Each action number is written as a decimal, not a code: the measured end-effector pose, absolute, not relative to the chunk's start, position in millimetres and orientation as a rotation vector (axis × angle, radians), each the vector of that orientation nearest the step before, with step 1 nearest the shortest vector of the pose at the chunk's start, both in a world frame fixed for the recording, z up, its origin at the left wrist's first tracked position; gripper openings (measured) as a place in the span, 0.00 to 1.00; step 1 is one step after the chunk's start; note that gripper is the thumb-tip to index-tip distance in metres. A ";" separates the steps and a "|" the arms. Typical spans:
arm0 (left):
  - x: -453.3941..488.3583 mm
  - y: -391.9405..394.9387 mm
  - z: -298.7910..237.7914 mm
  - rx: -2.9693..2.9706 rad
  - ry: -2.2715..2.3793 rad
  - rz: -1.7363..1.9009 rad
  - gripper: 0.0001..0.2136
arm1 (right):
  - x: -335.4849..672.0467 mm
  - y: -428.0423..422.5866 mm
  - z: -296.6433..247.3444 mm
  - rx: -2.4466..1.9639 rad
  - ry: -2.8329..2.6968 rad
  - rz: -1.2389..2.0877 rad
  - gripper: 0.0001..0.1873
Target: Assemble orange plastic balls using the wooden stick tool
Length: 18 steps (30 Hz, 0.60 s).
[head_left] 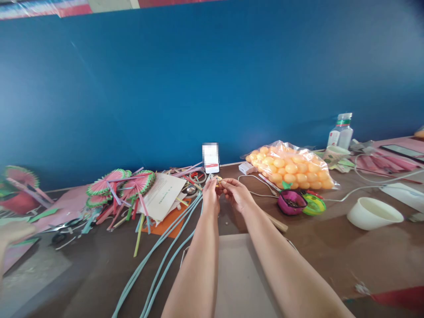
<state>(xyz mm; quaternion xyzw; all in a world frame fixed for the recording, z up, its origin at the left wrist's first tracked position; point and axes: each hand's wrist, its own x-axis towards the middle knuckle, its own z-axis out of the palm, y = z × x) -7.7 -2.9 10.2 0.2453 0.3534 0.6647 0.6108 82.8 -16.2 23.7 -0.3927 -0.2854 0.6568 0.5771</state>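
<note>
Over the middle of the table, my left hand (211, 195) and my right hand (236, 193) meet, fingers closed in a pinch. Between the fingertips is a small yellow and dark piece (218, 179), too small and too covered to name. Pale blue cords (159, 242) run from beside my left hand down to the front left; whether that hand grips them is hidden. A phone (211, 160) with a lit screen stands upright just beyond my fingers. Below my forearms lies a flat grey-beige board (243, 274).
Pleated paper fans (107, 182), paper strips and a printed sheet (162, 194) lie left. To the right are a bag of orange balls (291, 167), a purple pouch (291, 202), a white cup (374, 214) and a bottle (341, 131). Another person's hand (15, 232) shows far left.
</note>
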 end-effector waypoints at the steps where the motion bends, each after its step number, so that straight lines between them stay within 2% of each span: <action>1: -7.5 -2.9 10.5 0.564 0.821 1.532 0.12 | 82.6 -15.9 23.1 -0.917 -0.670 1.536 0.09; 18: -6.4 -1.2 9.7 0.554 0.823 1.558 0.10 | 79.9 -14.5 19.4 -0.849 -0.662 1.550 0.11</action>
